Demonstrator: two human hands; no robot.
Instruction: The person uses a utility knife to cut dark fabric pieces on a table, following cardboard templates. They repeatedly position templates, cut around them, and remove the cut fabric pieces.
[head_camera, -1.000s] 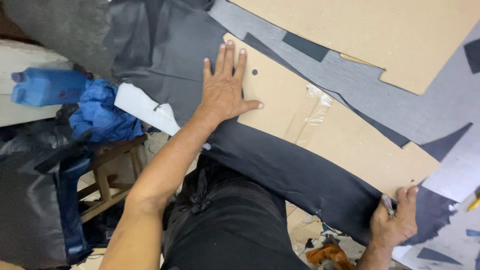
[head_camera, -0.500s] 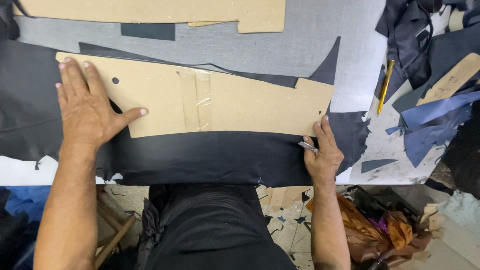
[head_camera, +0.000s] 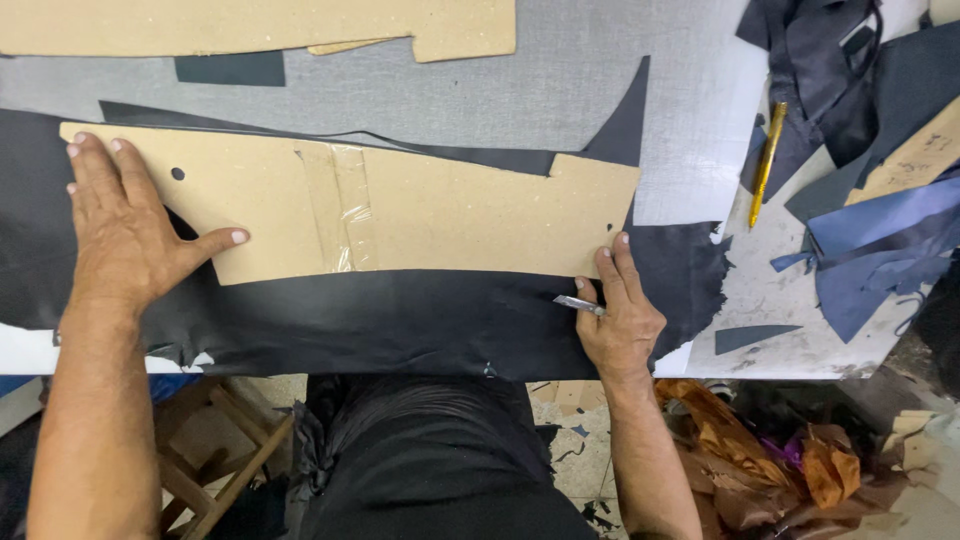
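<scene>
Head view, cutting table (head_camera: 700, 130). No packages or signs appear; a second cardboard sheet (head_camera: 260, 25) lies along the far edge, a yellow pen-like tool (head_camera: 766, 163) at right beside blue and dark offcuts (head_camera: 880, 250). My left hand (head_camera: 125, 235) lies open and flat, fingers spread, pressing the left end of the cardboard pattern (head_camera: 440, 215). My right hand (head_camera: 620, 320) is closed around a small metal blade (head_camera: 580, 304), its tip apparently at the pattern's lower right corner, though the contact is hard to see. The pattern, tan, long, taped across its middle and punched with a hole, rests on dark leather (head_camera: 400, 320) spread over the table's near edge
</scene>
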